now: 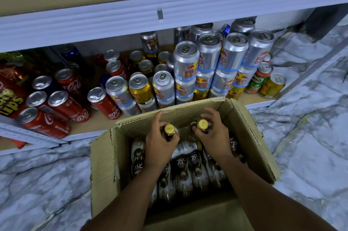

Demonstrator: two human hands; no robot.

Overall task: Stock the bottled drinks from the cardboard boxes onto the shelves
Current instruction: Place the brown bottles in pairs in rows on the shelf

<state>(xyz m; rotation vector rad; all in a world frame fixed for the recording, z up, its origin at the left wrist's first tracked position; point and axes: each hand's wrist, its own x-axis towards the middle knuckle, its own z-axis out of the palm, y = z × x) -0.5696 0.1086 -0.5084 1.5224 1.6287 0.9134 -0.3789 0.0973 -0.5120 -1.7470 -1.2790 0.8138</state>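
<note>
Open brown cardboard box [105,165] sits on the floor at the bottom shelf [94,125] front edge; inside it, left hand [160,148] and right hand [214,138] each curl round the neck of an upright yellow-capped dark plastic bottle [169,129]. Bottles look full: likely heavy, stiff, slick film, so grab the neck under the cap. Labels read "78°C"; silver cans [185,61] read Red Bull, red cans [67,106] Coca-Cola

Cans [186,61] crowd the bottom shelf [94,127]; only its front edge, left of the cardboard box [105,165], lies bare.
</note>
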